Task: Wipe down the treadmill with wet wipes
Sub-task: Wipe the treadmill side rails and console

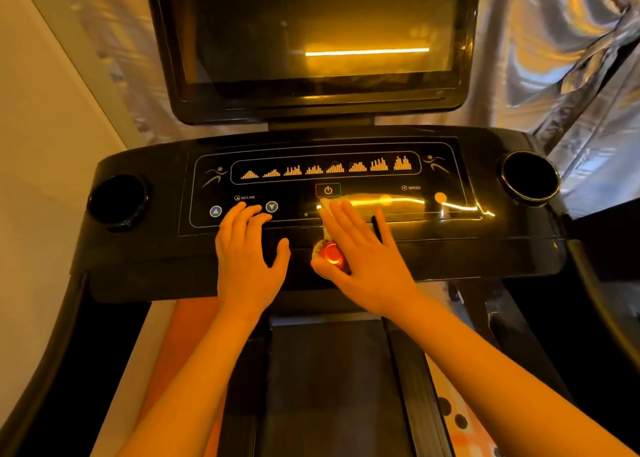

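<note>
Where straight right fingers press flat, wet wipe lies pinned on treadmill console, centre frame, under power symbol. Right hand partly covers red knob. Left hand, fingers loosely bent, gripping nothing, rests left of centre by incline arrows.

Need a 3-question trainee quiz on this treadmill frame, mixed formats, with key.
1. True or false: the right hand presses the wet wipe flat on the console.
2. The left hand has its fingertips: A) left of both INCLINE arrow buttons; B) between them; C) right of both.
3. Fill in: the red knob sits straight below the ___ button.

Key: 1 true; 2 B; 3 power button.
</note>
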Action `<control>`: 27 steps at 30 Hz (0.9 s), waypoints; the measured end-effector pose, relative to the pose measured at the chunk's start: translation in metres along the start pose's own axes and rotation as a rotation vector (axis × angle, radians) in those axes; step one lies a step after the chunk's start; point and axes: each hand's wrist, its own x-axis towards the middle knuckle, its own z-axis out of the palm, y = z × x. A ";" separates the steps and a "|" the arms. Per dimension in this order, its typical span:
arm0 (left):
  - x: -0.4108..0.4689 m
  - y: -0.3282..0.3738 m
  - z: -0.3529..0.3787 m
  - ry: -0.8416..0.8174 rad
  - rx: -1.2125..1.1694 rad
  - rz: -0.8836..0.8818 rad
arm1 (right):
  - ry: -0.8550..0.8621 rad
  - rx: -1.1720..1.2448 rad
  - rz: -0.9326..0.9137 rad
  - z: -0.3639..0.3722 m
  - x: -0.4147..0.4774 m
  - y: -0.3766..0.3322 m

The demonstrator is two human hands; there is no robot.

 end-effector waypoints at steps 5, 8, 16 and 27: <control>0.000 -0.001 0.001 0.011 -0.017 0.002 | 0.037 -0.078 0.115 -0.013 -0.011 0.044; 0.001 0.000 0.003 0.011 -0.017 0.001 | 0.039 -0.011 0.244 -0.016 0.007 0.044; 0.000 0.001 0.000 0.010 -0.017 0.005 | -0.102 -0.028 0.000 -0.013 0.066 -0.011; -0.001 0.000 0.001 -0.003 -0.028 -0.008 | 0.007 -0.039 0.276 -0.036 0.076 0.062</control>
